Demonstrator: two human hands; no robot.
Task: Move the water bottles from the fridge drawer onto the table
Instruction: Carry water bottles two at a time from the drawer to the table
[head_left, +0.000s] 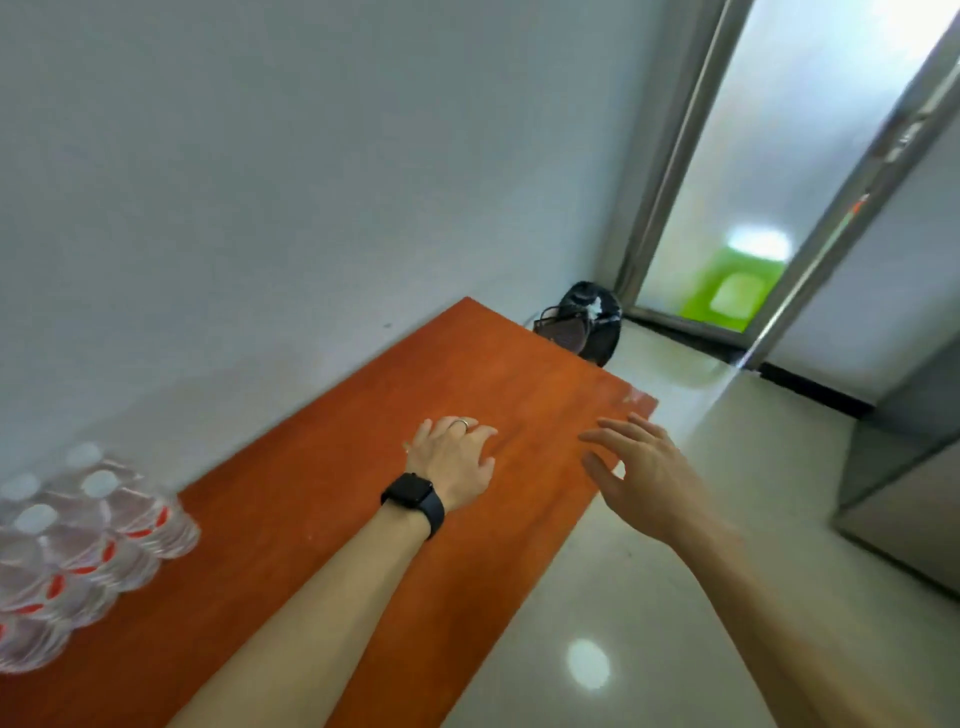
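Many clear plastic water bottles (78, 545) with white caps and red labels stand close together on the left side of the orange wooden table (337, 441). The left hand (452, 460) and the right hand (641, 470) are over the table, fingers spread, holding nothing.

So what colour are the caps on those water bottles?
The caps are white, best seen in the head view.
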